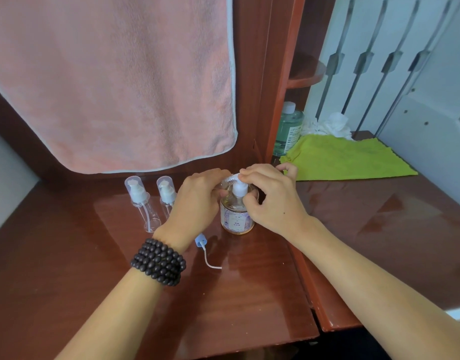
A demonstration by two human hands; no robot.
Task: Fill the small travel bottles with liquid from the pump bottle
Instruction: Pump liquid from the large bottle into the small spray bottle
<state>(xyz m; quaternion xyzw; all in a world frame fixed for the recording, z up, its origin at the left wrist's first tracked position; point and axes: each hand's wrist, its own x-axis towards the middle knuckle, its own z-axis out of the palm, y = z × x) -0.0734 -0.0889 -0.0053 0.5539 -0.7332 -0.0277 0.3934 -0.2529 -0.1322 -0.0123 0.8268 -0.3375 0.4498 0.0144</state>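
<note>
The pump bottle (pixel 238 219), clear with amber liquid and a patterned label, stands on the wooden desk (pixel 249 287). My right hand (pixel 270 198) rests on its white pump head (pixel 239 188), fingers over the top. My left hand (pixel 195 201) holds a small clear travel bottle; only its threaded open mouth (pixel 228 180) shows, right by the pump nozzle. A blue spray cap with a dip tube (pixel 200 242) lies on the desk below my left wrist. Two more capped travel bottles (pixel 139 201) (pixel 166 196) stand to the left, the nearer one partly hidden by my left hand.
A pink towel (pixel 119 87) hangs over the back panel. At the back right lie a green cloth (pixel 345 157), a crumpled white cloth (pixel 332 124) and a green bottle with a white cap (pixel 288 128). A raised desk edge (pixel 309 287) runs right of the pump bottle.
</note>
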